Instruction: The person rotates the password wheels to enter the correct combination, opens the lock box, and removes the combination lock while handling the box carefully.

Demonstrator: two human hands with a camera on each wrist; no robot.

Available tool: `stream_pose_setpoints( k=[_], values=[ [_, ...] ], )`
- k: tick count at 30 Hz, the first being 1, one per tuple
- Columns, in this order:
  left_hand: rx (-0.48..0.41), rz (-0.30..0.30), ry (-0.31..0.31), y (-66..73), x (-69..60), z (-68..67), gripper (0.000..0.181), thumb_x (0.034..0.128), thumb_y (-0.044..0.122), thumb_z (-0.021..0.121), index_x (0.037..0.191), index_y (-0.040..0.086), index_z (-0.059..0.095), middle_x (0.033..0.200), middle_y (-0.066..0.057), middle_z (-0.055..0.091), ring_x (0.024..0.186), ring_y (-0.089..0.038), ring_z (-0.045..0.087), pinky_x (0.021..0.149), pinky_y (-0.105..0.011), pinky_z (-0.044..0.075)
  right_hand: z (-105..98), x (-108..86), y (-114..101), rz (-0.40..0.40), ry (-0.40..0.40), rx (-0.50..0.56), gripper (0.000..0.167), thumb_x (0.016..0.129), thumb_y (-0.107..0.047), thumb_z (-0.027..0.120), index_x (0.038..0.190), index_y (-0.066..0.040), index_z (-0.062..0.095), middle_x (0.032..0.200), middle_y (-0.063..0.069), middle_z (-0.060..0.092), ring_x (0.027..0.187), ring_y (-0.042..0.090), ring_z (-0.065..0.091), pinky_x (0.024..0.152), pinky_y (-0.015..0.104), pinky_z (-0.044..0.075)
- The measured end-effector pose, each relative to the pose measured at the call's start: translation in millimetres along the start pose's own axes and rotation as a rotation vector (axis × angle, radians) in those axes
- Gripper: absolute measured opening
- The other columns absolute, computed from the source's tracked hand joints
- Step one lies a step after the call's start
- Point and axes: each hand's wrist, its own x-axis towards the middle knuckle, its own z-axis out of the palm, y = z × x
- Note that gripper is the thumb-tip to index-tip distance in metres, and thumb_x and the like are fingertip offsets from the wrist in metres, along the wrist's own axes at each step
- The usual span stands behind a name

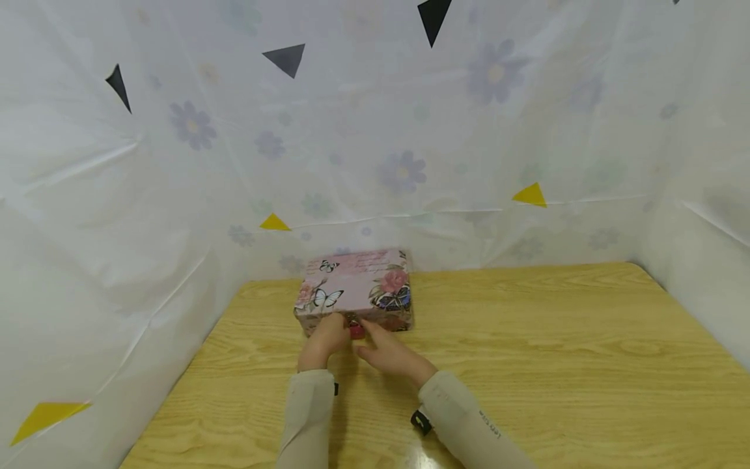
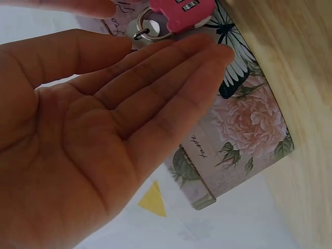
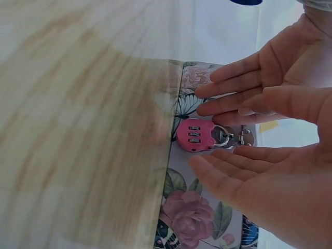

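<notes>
A pink combination padlock (image 3: 195,136) with several number wheels hangs by its ring-shaped shackle from the metal clasp (image 3: 249,138) on the front of a flowered, butterfly-printed box (image 1: 356,283). The lid is down. My left hand (image 1: 329,339) lies at the box front just left of the lock; in the left wrist view its fingers (image 2: 155,104) are nearly straight and the palm holds nothing. On the other side, my right hand (image 1: 389,352) has its extended fingers (image 3: 228,179) beside the padlock. Whether any fingertip touches the lock, I cannot tell.
The box stands near the back edge of a wood-grain table (image 1: 527,365). White flower-patterned sheeting (image 1: 404,117) rises behind and at both sides, with black and yellow triangles (image 1: 530,195) on it.
</notes>
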Motion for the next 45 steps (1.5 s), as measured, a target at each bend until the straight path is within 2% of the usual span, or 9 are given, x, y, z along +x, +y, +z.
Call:
stream_pose_setpoints(
  k=[9,17,18,24,25,32,38,41,45],
  values=[
    [-0.013,-0.022,-0.019,-4.3,1.1,2.4,0.015,0.0835,-0.002,0.049,0.077,-0.004,0.062,0.073,-0.009,0.055,0.066,-0.023,0.049,0.059,-0.033,0.042,2.2,1.3,5.2,-0.009,-0.008,0.046,0.059,0.095,-0.013,0.055,0.141,0.016,0.031,0.143,0.032,0.037,0.133,0.042,0.036,0.109,0.053,0.03],
    [-0.025,-0.054,-0.05,-7.9,2.8,3.8,0.014,0.0838,-0.002,0.049,0.072,-0.001,0.058,0.07,-0.009,0.053,0.065,-0.023,0.05,0.057,-0.033,0.042,3.5,1.5,5.4,0.041,-0.016,0.057,0.059,0.095,-0.015,0.056,0.14,0.015,0.032,0.143,0.032,0.037,0.133,0.043,0.037,0.108,0.053,0.031],
    [-0.038,-0.024,-0.043,-13.4,5.1,6.6,0.016,0.0833,-0.001,0.048,0.07,0.002,0.056,0.068,-0.007,0.052,0.062,-0.021,0.049,0.055,-0.032,0.041,4.0,1.7,5.8,0.045,-0.017,0.056,0.059,0.095,-0.014,0.056,0.14,0.015,0.033,0.142,0.032,0.038,0.132,0.042,0.037,0.108,0.053,0.031],
    [-0.059,-0.016,-0.042,-14.9,4.0,7.3,0.016,0.0833,0.0,0.049,0.069,0.003,0.055,0.066,-0.005,0.049,0.06,-0.019,0.047,0.054,-0.03,0.04,4.5,1.9,5.9,0.051,-0.014,0.085,0.058,0.095,-0.013,0.057,0.139,0.016,0.033,0.142,0.032,0.038,0.132,0.043,0.037,0.108,0.054,0.031],
    [-0.052,-0.046,-0.051,-10.8,2.1,5.4,0.015,0.0838,-0.002,0.05,0.07,0.001,0.056,0.067,-0.006,0.049,0.062,-0.021,0.048,0.056,-0.031,0.04,4.5,1.9,5.9,0.049,-0.014,0.095,0.058,0.095,-0.012,0.057,0.139,0.016,0.033,0.142,0.033,0.038,0.132,0.044,0.036,0.108,0.054,0.03],
    [-0.078,-0.014,-0.061,-14.5,2.0,5.2,0.026,0.0825,-0.002,0.052,0.062,0.01,0.041,0.06,0.0,0.038,0.055,-0.015,0.037,0.052,-0.025,0.031,5.4,4.5,9.2,0.027,0.013,0.129,0.053,0.093,-0.008,0.056,0.136,0.016,0.038,0.138,0.032,0.043,0.131,0.043,0.039,0.107,0.054,0.031],
    [-0.135,-0.005,-0.079,-15.7,1.0,1.9,0.03,0.0827,-0.002,0.053,0.06,0.012,0.039,0.056,0.003,0.033,0.051,-0.011,0.031,0.049,-0.024,0.027,4.7,6.7,10.1,0.009,0.022,0.138,0.045,0.095,-0.006,0.054,0.133,0.014,0.044,0.133,0.029,0.049,0.125,0.041,0.045,0.104,0.053,0.037],
    [-0.136,0.005,-0.074,-16.1,-0.4,1.7,0.031,0.0826,-0.002,0.054,0.059,0.012,0.04,0.055,0.003,0.035,0.05,-0.011,0.032,0.049,-0.023,0.028,4.8,6.9,10.0,0.017,0.024,0.134,0.042,0.095,-0.007,0.055,0.131,0.014,0.047,0.13,0.029,0.052,0.123,0.04,0.048,0.102,0.053,0.039],
    [-0.159,-0.021,-0.075,-15.4,-1.6,2.0,0.026,0.0843,-0.001,0.055,0.062,0.008,0.046,0.06,0.001,0.043,0.054,-0.013,0.04,0.05,-0.023,0.035,5.1,7.1,9.3,0.005,0.026,0.121,0.036,0.095,-0.007,0.055,0.125,0.012,0.053,0.123,0.027,0.056,0.117,0.039,0.051,0.099,0.052,0.041]
  ],
)
